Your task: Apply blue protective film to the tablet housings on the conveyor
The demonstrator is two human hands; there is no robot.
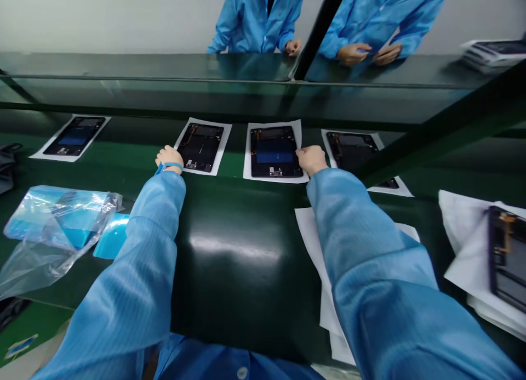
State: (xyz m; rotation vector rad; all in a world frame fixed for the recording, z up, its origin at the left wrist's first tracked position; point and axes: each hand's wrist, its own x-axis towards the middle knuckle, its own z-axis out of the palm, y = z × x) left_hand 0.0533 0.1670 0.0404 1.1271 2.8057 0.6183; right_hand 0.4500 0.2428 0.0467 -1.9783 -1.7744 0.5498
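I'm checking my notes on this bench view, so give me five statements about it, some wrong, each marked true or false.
1. The right hand is at the right edge of a dark panel showing a blue area. True.
2. The blue wristband is on the right wrist. False: it circles the wrist of the left hand.
3. A white sheet lies under that panel. True.
4. The coats across the bench are white. False: they are blue.
5. The clear plastic bag lies left of the left sleeve. True.

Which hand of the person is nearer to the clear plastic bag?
Left. The left hand is beyond the plastic bag and to its right, at a white sheet; the right hand is much farther right.
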